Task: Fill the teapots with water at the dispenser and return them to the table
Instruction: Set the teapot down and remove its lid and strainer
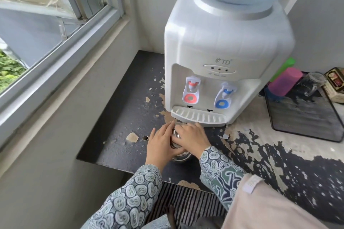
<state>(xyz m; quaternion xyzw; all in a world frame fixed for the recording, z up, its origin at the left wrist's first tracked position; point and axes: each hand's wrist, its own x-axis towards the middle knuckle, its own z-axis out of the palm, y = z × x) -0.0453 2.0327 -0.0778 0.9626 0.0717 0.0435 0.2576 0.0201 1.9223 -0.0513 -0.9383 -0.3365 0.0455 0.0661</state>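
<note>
the teapot [176, 147], a shiny metal one, sits on the worn dark counter [121, 145] just in front of the dispenser's drip tray [200, 116], mostly hidden under both hands. only slivers of steel show between and below the fingers, so whether it has a lid on, or where its spout points, cannot be told.

the left hand [161, 143] lies against the pot's left side with fingers fairly straight, steadying rather than clutching. the right hand [192, 138] is curled over the top of the pot, gripping what may be the lid or handle; which one cannot be told.

the pot is below and short of the taps, not under either. the red tap [191, 89] is nearest its line, the blue tap [225, 95] further right. judging from this, filling has not begun. the likely slips: lifting the pot to the red tap would probably draw hot water into bare-held metal and could scald the fingers; an opening set off-centre under the spout would send water onto the tray and the peeling counter; a wet steel body could slide in the grip.

to the right, well apart, a black mesh tray [307, 117] holds a pink cup [284, 82] and a glass mug [314, 82].
</note>
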